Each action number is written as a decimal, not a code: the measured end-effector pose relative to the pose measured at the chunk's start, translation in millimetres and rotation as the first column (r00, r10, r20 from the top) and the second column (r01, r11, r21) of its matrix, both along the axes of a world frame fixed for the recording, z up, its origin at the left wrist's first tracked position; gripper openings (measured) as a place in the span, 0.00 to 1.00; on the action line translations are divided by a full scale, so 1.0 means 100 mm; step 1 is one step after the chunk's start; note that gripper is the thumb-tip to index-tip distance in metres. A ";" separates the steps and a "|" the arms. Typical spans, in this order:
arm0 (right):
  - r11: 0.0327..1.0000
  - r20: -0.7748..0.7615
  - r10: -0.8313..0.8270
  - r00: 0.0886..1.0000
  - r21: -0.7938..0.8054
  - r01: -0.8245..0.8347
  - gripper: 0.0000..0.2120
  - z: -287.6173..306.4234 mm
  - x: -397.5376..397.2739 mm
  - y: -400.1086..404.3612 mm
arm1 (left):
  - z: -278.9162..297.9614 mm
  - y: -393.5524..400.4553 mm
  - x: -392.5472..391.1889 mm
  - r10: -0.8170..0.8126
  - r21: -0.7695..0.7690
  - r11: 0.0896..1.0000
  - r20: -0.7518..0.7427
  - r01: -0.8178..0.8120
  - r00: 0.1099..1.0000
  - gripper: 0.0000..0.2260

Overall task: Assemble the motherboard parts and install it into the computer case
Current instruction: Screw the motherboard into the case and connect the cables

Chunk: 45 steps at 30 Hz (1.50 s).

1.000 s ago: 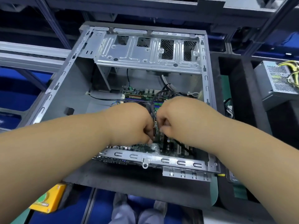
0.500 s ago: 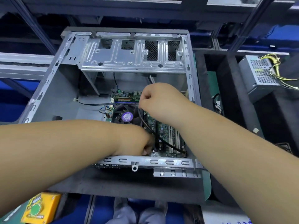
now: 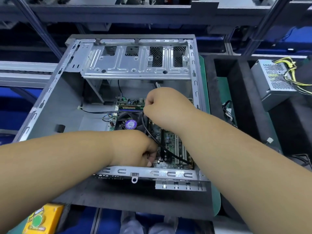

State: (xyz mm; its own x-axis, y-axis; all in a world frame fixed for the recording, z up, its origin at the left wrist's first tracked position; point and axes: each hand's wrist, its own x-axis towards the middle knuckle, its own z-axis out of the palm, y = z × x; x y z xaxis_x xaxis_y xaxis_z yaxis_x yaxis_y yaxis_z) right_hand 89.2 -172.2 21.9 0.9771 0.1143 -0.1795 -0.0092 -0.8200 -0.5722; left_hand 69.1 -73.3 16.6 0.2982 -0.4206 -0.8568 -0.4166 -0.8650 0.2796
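Inside, mobo sits in case w/ black cable.

Lay open-sided at centre, the computer case; held the motherboard in its near right part, with the fan on the board's left; spanned the case's far end, the drive cage; reached in from near, the left hand at the board's near edge, the right hand farther in; ran between them, a cable; sat well right of the case, the power supply; lay near left, a button box.
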 end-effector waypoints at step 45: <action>0.946 0.006 0.324 0.946 0.031 -0.324 0.07 -0.06 0.05 0.12 | -0.03 0.98 0.66 0.619 -0.594 0.543 -0.194 -0.593 0.761 0.03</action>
State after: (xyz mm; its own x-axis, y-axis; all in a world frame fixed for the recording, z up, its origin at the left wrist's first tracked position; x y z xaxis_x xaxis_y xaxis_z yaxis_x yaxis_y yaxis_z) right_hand 94.7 -160.3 16.3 0.8866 0.4303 -0.1698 0.2548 -0.7607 -0.5971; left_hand 135.2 24.4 13.6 0.7017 -0.5298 -0.4764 0.1228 -0.5687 0.8133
